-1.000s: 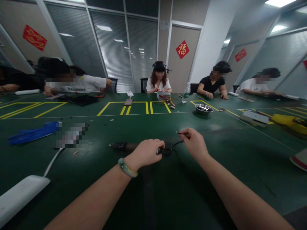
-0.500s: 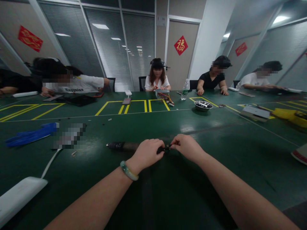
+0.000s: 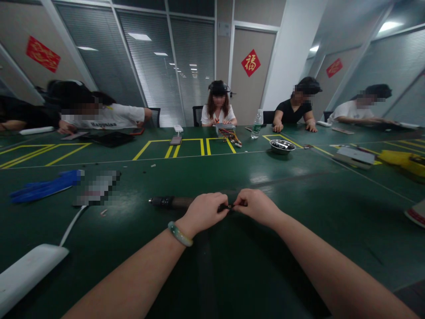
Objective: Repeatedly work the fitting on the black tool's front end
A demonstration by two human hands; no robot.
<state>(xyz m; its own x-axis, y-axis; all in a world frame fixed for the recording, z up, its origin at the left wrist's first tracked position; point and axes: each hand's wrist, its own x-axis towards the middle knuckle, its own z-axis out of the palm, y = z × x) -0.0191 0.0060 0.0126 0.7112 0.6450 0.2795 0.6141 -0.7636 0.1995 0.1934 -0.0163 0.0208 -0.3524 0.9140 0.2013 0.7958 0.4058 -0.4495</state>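
Observation:
My left hand [image 3: 206,211] is closed, with thumb and fingers pinching a small black part [image 3: 229,207] that has a glint of metal on it. From the other side, the fingertips of my right hand [image 3: 258,206] pinch that part's right end. The fingers cover most of it, so its exact kind is hidden. Behind my left hand lies a dark, rod-shaped tool [image 3: 166,202] with a silver tip pointing left, like an electric screwdriver. Its right end is out of sight behind the hand.
On the left lie a blue glove [image 3: 46,187], a phone-like device [image 3: 98,188] and a white power bank-like block [image 3: 33,274] joined by a cable. A metal bowl [image 3: 281,147] and a plastic bottle [image 3: 256,125] stand farther back. Several people sit across the green table [image 3: 332,199].
My right hand has shifted slightly left and down, its fingertips closer to my left hand. My left hand stays almost in place, still pinching the black part.

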